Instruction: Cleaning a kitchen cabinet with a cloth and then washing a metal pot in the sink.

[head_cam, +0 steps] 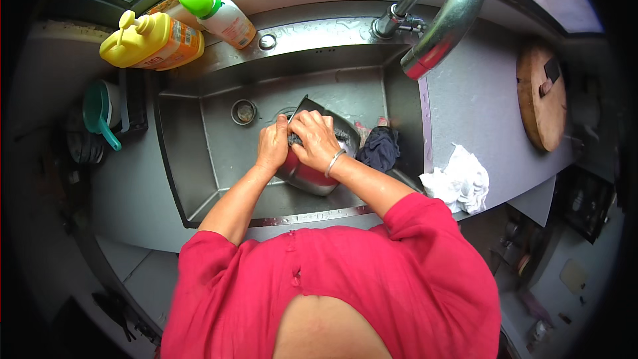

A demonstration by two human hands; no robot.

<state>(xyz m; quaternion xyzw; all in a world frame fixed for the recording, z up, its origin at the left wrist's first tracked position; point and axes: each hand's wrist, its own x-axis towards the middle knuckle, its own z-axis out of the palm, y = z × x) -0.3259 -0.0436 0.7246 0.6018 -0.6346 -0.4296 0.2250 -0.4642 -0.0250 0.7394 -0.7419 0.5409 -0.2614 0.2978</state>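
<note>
Inside the stainless steel sink lies a shiny metal vessel, tilted, with red reflections on its side. My left hand grips the vessel's rim on the left, thumb up. My right hand, with a silver bangle at the wrist, is closed over a dark grey scouring pad at the vessel, close beside the left hand. Part of the pad is hidden under the fingers. A dark wet cloth lies in the sink just right of the vessel, with something pinkish behind it.
The chrome faucet arches over the sink's back right. A yellow pump jug and a white bottle with green top stand back left. A teal ladle is left; a white cloth and round wooden board are right.
</note>
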